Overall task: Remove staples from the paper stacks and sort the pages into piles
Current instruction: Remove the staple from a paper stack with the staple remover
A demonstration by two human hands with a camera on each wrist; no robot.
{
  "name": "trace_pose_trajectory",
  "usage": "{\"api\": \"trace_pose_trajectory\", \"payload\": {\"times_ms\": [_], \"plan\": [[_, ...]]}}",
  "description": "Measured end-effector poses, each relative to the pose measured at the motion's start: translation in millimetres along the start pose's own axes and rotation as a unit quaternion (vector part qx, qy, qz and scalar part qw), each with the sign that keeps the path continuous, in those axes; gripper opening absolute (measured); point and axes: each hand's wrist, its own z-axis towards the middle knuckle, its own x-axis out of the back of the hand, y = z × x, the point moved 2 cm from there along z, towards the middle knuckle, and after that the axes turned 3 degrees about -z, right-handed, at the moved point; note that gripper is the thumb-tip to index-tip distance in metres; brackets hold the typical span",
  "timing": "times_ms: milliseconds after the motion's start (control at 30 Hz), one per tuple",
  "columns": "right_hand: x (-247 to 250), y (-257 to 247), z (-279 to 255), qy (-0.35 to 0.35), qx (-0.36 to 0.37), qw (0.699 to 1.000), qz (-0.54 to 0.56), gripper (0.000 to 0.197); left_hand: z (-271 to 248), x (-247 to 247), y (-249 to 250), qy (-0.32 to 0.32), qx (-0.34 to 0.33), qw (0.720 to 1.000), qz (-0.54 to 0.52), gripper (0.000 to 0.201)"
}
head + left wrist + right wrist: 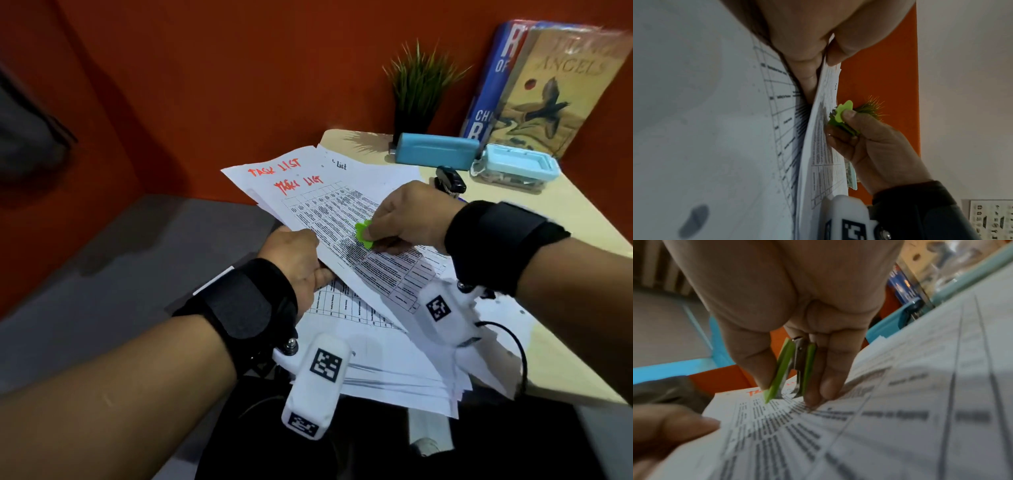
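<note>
Papers (346, 219) held up off the desk (579, 219), tilted, over its near left corner. Left hand (294, 260) closed on the stack's left edge, thumb on top and fingers underneath, as seen from the left wrist. Right hand (407, 219) gripped a green staple remover (363, 234), pinched between thumb and fingers, its metal claws pointed down at the top sheet near the middle of the printed table; whether the claws touched the paper could not be told. Top sheets marked "TASK LIST" in red at their far end, fanned slightly apart. More pages (383, 363) lay spread beneath, hanging past the near edge of the desk. Along the far edge stood a small potted plant (419, 89) against the orange wall, two books (548, 89) leaning at the far right corner, a light blue case (436, 150) lying in front of the plant, and a clear box with a blue lid (513, 168) beside it. Black stapler (450, 180) just behind the right hand.
</note>
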Motion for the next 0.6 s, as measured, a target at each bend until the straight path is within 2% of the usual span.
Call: {"api": "trace_pose_trajectory", "payload": {"times_ms": [33,100,200,333,400,600], "plan": [[3,-3,1,0.011,0.02,0.996,-0.091,0.031,-1,-1,0,-0.001,0.002,1.0,0.005,0.02],[8,-10,1,0.045,0.066,0.958,-0.274,0.043,-2,-1,1,-0.006,0.005,1.0,0.011,0.016],[13,-15,-3,0.064,0.123,0.909,-0.392,0.048,-4,-1,3,-0.017,0.013,0.999,0.028,0.016],[16,-9,-9,0.076,0.181,0.886,-0.419,0.046,-3,0,3,-0.045,0.04,0.997,0.039,0.021],[15,-5,-12,0.087,0.185,0.883,-0.422,0.045,0,2,1,-0.05,0.046,0.997,0.039,0.024],[9,-2,-17,0.11,0.175,0.907,-0.366,0.042,1,2,-1,-0.054,0.023,0.998,0.037,0.036]]}}
